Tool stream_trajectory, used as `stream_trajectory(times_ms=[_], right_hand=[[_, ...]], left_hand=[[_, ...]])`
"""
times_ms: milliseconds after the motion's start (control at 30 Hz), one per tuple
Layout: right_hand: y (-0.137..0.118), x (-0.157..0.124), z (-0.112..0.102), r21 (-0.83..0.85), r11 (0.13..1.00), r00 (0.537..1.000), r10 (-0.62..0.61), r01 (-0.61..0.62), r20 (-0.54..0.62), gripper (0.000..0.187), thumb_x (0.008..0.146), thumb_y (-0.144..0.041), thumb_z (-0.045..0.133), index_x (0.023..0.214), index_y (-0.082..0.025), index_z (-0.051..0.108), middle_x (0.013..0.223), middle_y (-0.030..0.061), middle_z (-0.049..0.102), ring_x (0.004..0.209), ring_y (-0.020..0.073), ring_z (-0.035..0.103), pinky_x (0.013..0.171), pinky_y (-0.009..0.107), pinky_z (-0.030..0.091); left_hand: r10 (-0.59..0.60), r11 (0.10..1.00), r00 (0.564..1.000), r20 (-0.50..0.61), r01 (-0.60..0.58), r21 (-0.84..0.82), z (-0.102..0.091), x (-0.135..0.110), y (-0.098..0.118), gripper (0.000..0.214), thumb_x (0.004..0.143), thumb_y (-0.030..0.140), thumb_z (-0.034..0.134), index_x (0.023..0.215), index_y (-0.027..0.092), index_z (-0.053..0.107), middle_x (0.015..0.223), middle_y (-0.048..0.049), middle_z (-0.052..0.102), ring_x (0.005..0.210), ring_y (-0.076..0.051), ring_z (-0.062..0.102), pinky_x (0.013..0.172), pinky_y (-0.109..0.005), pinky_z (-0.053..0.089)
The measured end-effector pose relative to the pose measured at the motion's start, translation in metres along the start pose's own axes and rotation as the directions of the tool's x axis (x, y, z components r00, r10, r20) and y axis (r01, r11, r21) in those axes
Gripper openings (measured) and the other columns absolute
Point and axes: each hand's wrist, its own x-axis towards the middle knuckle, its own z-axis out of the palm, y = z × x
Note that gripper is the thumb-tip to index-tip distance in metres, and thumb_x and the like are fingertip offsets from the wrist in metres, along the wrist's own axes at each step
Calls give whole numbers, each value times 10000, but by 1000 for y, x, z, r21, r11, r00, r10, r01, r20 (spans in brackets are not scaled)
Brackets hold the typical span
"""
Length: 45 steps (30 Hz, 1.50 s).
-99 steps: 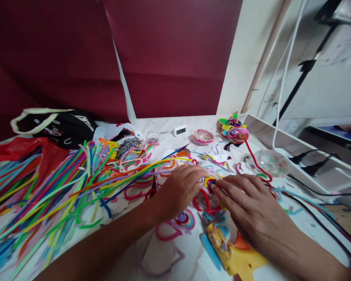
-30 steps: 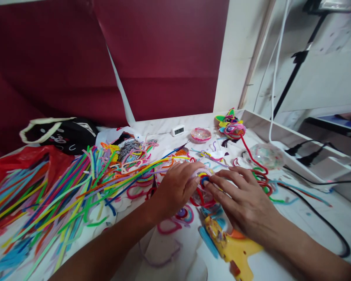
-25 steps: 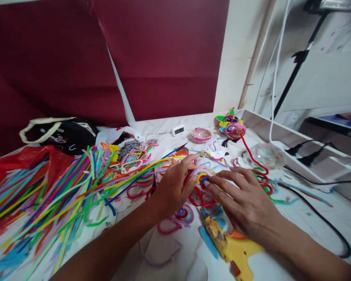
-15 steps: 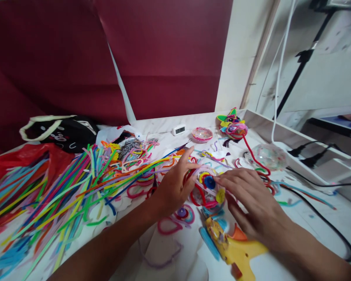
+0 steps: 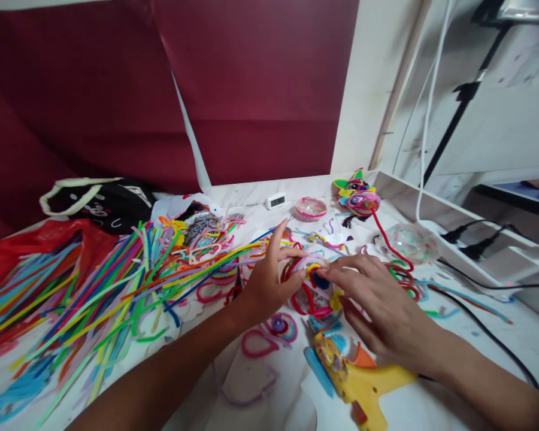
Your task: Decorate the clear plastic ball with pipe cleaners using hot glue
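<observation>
A rounded, clear-looking craft piece covered with coiled pipe cleaners lies between my hands. My left hand grips its left edge with thumb and fingers, the index finger raised away. From the other side, the fingertips of my right hand press on a dark blue pipe-cleaner coil on the piece, partly hiding it. A yellow pipe-cleaner bit shows under the right fingers. Just below lies a yellow hot glue gun, its nozzle toward the piece. Left of it rests a pink coil with a purple centre.
Loose pipe cleaners spread across the left, beside a red bag and a black pouch. Behind stand a small digital clock, a clear bowl and a colourful pipe-cleaner figure. A black cable runs along the right.
My right fingertips have shifted slightly left over the blue coil and cover more of it. The left thumb has moved a little right, closer to the coil.
</observation>
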Motion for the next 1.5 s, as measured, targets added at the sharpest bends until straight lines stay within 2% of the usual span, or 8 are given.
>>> stream_trajectory(times_ms=[300, 533, 967, 1100, 1200, 1333, 1400, 1500], right_hand=[[2, 5, 7, -191, 965, 983, -178, 182, 39, 372, 871, -103, 460, 1237, -72, 522, 1119, 106, 676, 1083, 295, 492, 949, 531, 323], [4, 4, 7, -175, 967, 982, -179, 187, 59, 352, 907, -166, 460, 1239, -70, 526, 1172, 114, 655, 1105, 296, 483, 943, 536, 328], [3, 7, 8, -209, 953, 975, -201, 218, 99, 407, 872, -89, 434, 1274, -97, 500, 1149, 104, 673, 1139, 299, 494, 984, 556, 295], [7, 4, 4, -55, 988, 989, -140, 142, 51, 435, 837, -71, 461, 1270, -116, 474, 1163, 126, 641, 1103, 284, 516, 929, 517, 378], [13, 0, 2, 74, 997, 999, 30, -29, -16, 495, 846, -114, 504, 1331, -150, 412, 1268, 134, 567, 1170, 259, 499, 953, 462, 421], [25, -4, 6, 215, 939, 963, 255, -268, 84, 638, 850, -316, 594, 1418, -214, 321, 1399, 133, 466, 1253, 263, 478, 976, 432, 465], [28, -3, 11, 223, 927, 952, 276, -300, 132, 699, 832, -388, 617, 1435, -230, 300, 1411, 144, 458, 1249, 283, 491, 957, 451, 484], [30, -2, 20, 205, 947, 968, 228, -246, 109, 749, 811, -424, 635, 1444, -233, 283, 1386, 162, 487, 1240, 300, 505, 952, 479, 482]], left_hand=[[-15, 999, 1000, 11, 14, 48, 0, -1, 1, 929, 775, 130, 619, 1497, 213, 41, 1125, -70, 672, 1015, -186, 620, 963, -360, 428], [4, 999, 1000, -9, -4, 50, 2, -2, 4, 934, 760, 101, 605, 1496, 206, 39, 1102, -58, 681, 994, -173, 629, 958, -339, 437], [-15, 999, 1000, -14, 15, 35, 4, -4, 3, 938, 768, 108, 594, 1498, 232, 17, 1117, -51, 679, 999, -176, 633, 924, -309, 451], [-32, 999, 999, -8, 31, -8, 4, -4, 3, 915, 801, 136, 581, 1498, 222, -6, 1132, -59, 670, 987, -170, 632, 907, -308, 459], [-37, 999, 999, 1, 37, -38, 4, -5, 2, 905, 827, 162, 575, 1499, 223, -27, 1153, -71, 660, 1031, -183, 620, 920, -326, 458], [-9, 998, 1000, -18, 7, -64, 3, -7, -1, 811, 901, 226, 516, 1503, 220, -28, 1196, -92, 641, 1109, -193, 589, 1001, -376, 408], [1, 996, 1000, -25, -4, -93, 3, -8, -3, 755, 937, 264, 471, 1504, 214, -24, 1219, -102, 630, 1141, -193, 575, 1040, -395, 374], [-12, 988, 999, -36, 7, -151, 3, -8, -6, 692, 962, 302, 432, 1505, 212, 14, 1254, -115, 610, 1171, -198, 562, 1057, -408, 364]])
